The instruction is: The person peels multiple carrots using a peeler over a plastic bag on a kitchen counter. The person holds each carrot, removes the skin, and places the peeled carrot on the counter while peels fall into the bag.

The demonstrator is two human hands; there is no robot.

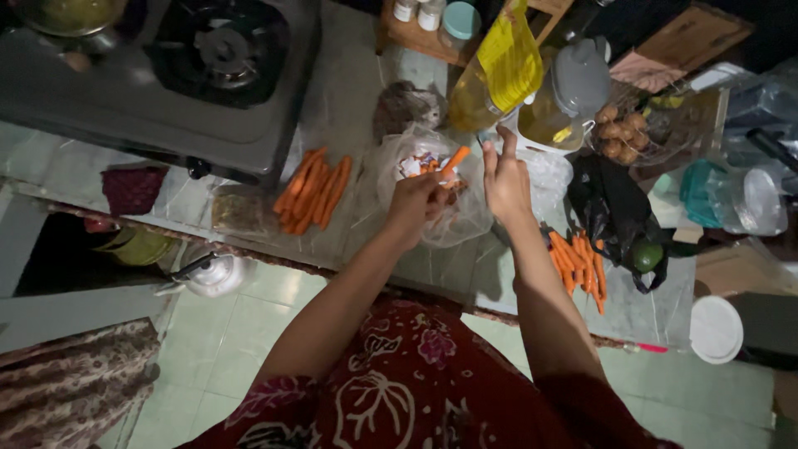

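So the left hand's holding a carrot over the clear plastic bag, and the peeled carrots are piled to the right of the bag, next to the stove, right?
Not quite. The head view shows that pile of carrots lying left of the clear plastic bag, beside the stove. The left hand does hold a carrot over the bag.

gas stove [220, 50] | oil pouch [499, 71] | black bag [615, 208] | white lid [716, 329]

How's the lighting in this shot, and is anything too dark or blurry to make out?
Head view: dim overall, with the light falling mostly on the counter's middle, where the left hand holding a carrot and the right hand are readable; the stove shows soft glare; the corners and the black bag sink into shadow; edges look slightly soft and stretched.
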